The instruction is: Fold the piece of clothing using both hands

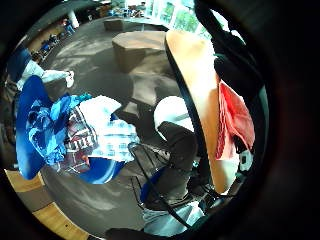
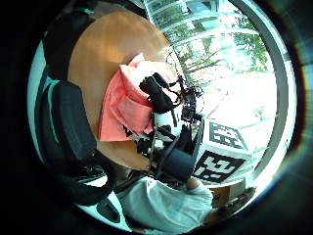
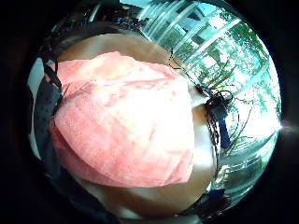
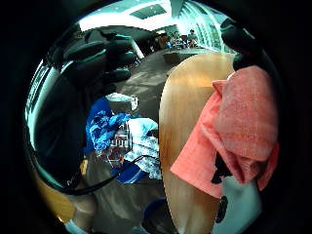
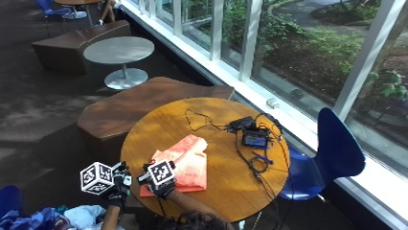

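The piece of clothing (image 5: 183, 165), a single salmon-pink garment, lies partly folded on the near side of the round wooden counter (image 5: 217, 124), just before the person. It looks light, soft and limp, so it should be taken by corners or edges and kept flat. Two gloved hands are in play: the right hand (image 5: 162, 186) sits at its near edge, the left hand (image 5: 117, 190) just off the counter's rim; whether either one grips I cannot tell.
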Demonstrator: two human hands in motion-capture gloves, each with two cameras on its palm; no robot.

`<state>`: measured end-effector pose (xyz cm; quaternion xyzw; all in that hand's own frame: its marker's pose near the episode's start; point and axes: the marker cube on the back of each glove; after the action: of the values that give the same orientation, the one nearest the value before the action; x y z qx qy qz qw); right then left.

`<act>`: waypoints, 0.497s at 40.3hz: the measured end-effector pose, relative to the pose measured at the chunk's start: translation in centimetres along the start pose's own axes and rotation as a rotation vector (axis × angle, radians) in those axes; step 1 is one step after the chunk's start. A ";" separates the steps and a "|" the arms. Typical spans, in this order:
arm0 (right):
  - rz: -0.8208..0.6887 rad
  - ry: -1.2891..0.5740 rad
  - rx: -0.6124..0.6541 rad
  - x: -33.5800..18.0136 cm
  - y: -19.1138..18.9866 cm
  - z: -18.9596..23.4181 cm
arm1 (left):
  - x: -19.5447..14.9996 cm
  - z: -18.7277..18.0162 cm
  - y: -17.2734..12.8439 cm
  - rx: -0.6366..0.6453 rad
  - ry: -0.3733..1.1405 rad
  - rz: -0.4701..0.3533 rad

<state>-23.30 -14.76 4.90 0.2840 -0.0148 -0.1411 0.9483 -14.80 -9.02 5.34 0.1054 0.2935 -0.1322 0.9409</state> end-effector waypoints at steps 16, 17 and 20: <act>-0.093 0.099 -0.378 14.9 7.8 -7.4 | 6.8 1.1 1.7 -0.020 -0.174 0.214; -0.075 0.154 -0.411 16.4 8.2 -8.0 | 7.4 1.1 1.9 -0.027 -0.192 0.227; 0.015 0.336 -0.536 21.3 9.3 -9.9 | 9.6 1.2 2.7 -0.064 -0.251 0.265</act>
<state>0.63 -7.94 0.51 0.0432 0.1780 -0.0840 0.9795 -5.76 -8.60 1.10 0.0959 0.1614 -0.0097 0.9822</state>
